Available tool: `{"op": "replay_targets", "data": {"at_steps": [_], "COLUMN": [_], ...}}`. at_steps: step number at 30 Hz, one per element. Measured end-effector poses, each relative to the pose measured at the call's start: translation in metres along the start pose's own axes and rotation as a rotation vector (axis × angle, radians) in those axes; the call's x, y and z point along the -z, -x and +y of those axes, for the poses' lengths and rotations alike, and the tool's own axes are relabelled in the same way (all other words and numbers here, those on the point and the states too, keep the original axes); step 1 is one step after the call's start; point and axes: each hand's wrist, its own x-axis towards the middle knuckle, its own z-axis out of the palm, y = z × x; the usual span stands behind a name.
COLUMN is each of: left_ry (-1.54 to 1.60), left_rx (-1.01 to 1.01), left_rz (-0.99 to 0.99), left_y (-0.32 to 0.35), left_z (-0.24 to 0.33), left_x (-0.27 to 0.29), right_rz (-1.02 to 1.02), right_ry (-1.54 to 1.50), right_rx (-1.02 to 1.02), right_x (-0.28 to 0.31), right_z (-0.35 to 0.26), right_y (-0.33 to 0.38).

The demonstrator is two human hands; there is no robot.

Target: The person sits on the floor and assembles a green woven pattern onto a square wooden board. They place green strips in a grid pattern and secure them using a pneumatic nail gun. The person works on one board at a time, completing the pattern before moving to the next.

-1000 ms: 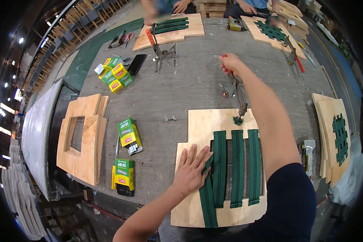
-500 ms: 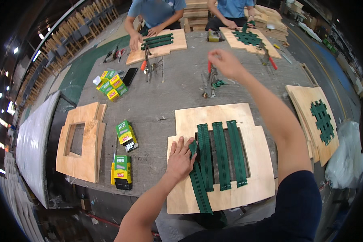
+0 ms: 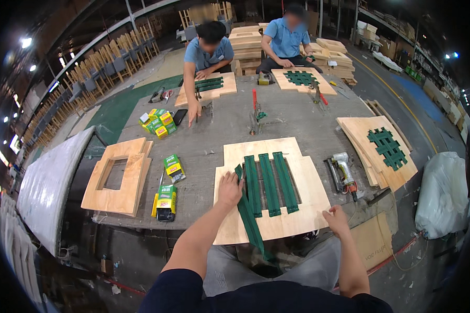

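Before me lies a pale wooden panel [image 3: 310, 193] with a rectangular opening. Three green webbing straps [image 3: 269, 182] run lengthwise across the opening, side by side. A loose green strap [image 3: 249, 221] slants along their left and hangs over the near edge. My left hand [image 3: 230, 189] rests on the panel's left side, its thumb and fingers closed on this loose strap near the far end. At the right edge of the panel, my right hand [image 3: 338, 221] has its fingertips pinched on the wood. A nail gun or stapler [image 3: 343, 175] lies to the right of the panel.
Framed wooden panels [image 3: 96, 190] stack at left, near green-yellow boxes [image 3: 173, 168]. Panels with woven green webbing [image 3: 357, 138] lie at right. Red-handled pliers [image 3: 255, 107] and scissors [image 3: 261, 115] lie beyond. Two co-workers sit opposite; one's arm [image 3: 192, 101] reaches across the table.
My right hand has come back from the far pliers to the panel's right edge. My left hand stays on the strap. One co-worker's arm now stretches forward, and the view has tilted up.
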Motion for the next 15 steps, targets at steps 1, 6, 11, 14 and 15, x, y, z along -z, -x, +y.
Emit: {"op": "replay_targets", "data": {"at_steps": [1, 6, 11, 14, 15], "left_ry": [0.11, 1.279, 1.51, 1.336, 1.344], "left_rx": [-0.009, 0.314, 0.312, 0.37, 0.401], "left_rz": [0.061, -0.098, -0.863, -0.975, -0.959], "left_y": [0.007, 0.118, 0.231, 0.265, 0.269], "left_z": [0.014, 0.123, 0.144, 0.126, 0.125], "left_x": [0.004, 0.022, 0.078, 0.068, 0.065], "right_rz": [0.013, -0.206, -0.816, -0.846, -0.796], "right_ry": [-0.08, -0.481, -1.194, -1.147, -1.219], "right_rx": [-0.007, -0.336, -0.447, -0.295, -0.29], "right_x": [-0.001, 0.016, 0.008, -0.01, -0.012], "right_z": [0.001, 0.006, 0.0, -0.019, -0.017], "right_y": [-0.001, -0.003, 0.007, 0.031, 0.042]}}
